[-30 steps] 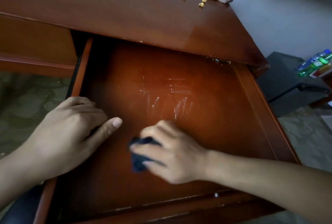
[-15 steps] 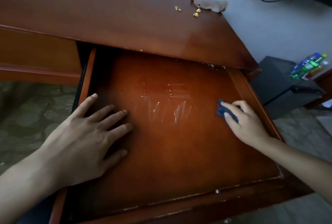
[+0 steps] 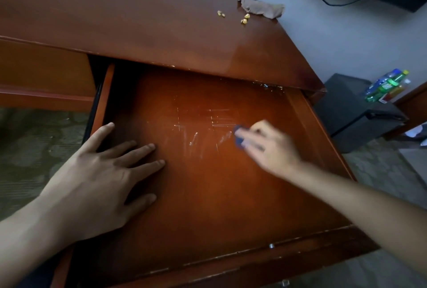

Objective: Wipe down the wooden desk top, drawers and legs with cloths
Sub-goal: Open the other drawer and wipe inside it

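The wooden desk top (image 3: 138, 24) spans the upper view, and its wide drawer (image 3: 231, 195) is pulled out below it. White scratch marks (image 3: 203, 130) cross the drawer's floor. My left hand (image 3: 101, 179) lies flat with spread fingers on the drawer floor at its left side. My right hand (image 3: 270, 146), blurred by motion, presses a small dark blue cloth (image 3: 238, 136) on the floor just right of the scratches. Most of the cloth is hidden under the fingers.
A crumpled brown cloth (image 3: 263, 8) and yellow crumbs (image 3: 245, 18) lie at the desk top's far right corner. A dark box (image 3: 355, 112) with bottles (image 3: 385, 86) stands on the patterned carpet (image 3: 34, 149) to the right. A black cable (image 3: 332, 1) hangs on the wall.
My right hand swept the blue cloth from the drawer's middle to its right side, then back left toward the scratches. My left hand flattened and spread on the drawer floor.
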Available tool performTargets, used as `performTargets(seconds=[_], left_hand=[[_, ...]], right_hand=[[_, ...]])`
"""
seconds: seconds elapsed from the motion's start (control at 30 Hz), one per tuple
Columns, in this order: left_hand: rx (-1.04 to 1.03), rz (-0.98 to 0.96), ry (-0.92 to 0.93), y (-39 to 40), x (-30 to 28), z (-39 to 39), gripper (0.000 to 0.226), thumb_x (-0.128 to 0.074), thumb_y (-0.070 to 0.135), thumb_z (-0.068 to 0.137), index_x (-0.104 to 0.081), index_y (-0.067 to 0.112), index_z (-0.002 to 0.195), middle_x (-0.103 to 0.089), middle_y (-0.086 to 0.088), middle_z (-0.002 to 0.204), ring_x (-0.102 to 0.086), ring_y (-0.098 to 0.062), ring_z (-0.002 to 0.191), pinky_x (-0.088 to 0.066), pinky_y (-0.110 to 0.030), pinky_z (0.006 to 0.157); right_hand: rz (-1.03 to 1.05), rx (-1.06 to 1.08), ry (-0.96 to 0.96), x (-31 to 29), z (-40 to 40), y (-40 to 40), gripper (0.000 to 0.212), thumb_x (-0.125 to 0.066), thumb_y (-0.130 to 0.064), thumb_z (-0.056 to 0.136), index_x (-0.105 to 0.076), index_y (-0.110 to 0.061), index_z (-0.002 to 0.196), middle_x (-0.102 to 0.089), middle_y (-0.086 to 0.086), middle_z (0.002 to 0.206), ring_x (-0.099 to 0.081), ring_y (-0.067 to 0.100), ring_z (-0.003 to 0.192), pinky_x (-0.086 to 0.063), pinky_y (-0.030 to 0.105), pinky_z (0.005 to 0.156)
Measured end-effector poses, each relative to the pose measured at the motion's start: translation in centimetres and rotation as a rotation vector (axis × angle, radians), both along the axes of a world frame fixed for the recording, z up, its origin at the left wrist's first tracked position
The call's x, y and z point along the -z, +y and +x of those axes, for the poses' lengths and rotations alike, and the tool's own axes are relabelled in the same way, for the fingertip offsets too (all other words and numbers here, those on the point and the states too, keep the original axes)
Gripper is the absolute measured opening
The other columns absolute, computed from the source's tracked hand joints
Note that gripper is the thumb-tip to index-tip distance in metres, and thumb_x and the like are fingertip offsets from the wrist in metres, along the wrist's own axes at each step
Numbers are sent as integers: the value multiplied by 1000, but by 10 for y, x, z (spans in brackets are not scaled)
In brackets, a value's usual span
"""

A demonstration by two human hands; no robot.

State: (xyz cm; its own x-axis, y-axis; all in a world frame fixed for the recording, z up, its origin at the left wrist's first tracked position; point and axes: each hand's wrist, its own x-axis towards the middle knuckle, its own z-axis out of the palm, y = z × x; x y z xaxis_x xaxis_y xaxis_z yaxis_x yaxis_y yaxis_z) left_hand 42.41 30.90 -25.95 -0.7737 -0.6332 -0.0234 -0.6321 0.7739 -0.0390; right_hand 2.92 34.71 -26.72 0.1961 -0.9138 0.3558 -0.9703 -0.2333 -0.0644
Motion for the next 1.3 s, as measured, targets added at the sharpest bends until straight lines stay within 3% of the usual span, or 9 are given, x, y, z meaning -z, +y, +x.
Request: performTargets(seconds=[0.1,0.17,0.4,0.5,0.7,0.8,1.03,1.1,1.3], left_hand=[[-2,-5,17,0,1,0,66,-42,75,90,-62,39,141,-59,-1,147,-63,-26,128,-25,-65,120],[-5,-7,24,-1,3,0,65,-43,75,90,-62,39,140,-60,-1,146,-64,-26,127,-26,-65,119],[-5,-20,18,-3,8,-1,67,-41,76,89,-62,38,141,-58,-2,148,-64,-28,127,-23,-64,120],[-5,-24,15,-1,8,-1,67,-41,76,90,-62,38,141,-58,-2,148,-64,-29,127,-24,-64,120],[-1,-35,11,0,5,-1,66,-39,76,91,-61,39,141,-58,-1,148,-64,-27,127,-26,-65,119],[-9,-43,19,1,3,-2,65,-43,74,89,-63,38,139,-60,-1,145,-65,-27,125,-26,-64,118],[-19,-35,18,5,-3,-5,65,-45,72,87,-66,35,137,-63,-3,142,-67,-29,123,-30,-66,116],[-23,-30,7,5,-3,-5,65,-45,72,87,-66,36,137,-63,-2,142,-66,-28,123,-28,-64,117],[-30,-8,3,5,-6,-4,65,-43,73,88,-64,38,138,-62,-1,144,-66,-26,125,-26,-62,117]], right_hand=[[32,579,14,-1,-59,-19,35,-56,-40,100,-69,-27,131,-50,-3,110,-60,25,77,-46,32,66],[32,618,7,-1,-43,-19,36,-55,-41,101,-68,-25,130,-49,-4,110,-58,24,77,-48,33,67],[96,-374,-108,3,132,39,32,-63,-27,99,-70,-19,129,-64,4,118,-62,24,93,-55,38,77],[83,-523,-69,1,120,31,30,-62,-23,101,-71,-18,129,-67,4,119,-62,22,93,-53,32,82],[-10,397,27,-3,-23,-21,31,-59,-23,97,-59,-30,128,-66,-3,120,-68,28,99,-51,34,72],[5,461,-3,-2,-17,-22,26,-58,-25,98,-66,-25,123,-62,-2,120,-65,30,99,-51,35,74],[180,-505,-128,-3,132,43,30,-65,-27,101,-71,-20,129,-64,7,121,-60,23,96,-50,32,85],[156,-582,-105,-3,121,33,30,-66,-25,100,-72,-20,129,-65,6,121,-62,22,96,-52,31,85],[-29,336,-75,-1,4,-61,33,-58,-30,100,-69,-26,131,-62,-2,121,-66,30,97,-55,38,77]])
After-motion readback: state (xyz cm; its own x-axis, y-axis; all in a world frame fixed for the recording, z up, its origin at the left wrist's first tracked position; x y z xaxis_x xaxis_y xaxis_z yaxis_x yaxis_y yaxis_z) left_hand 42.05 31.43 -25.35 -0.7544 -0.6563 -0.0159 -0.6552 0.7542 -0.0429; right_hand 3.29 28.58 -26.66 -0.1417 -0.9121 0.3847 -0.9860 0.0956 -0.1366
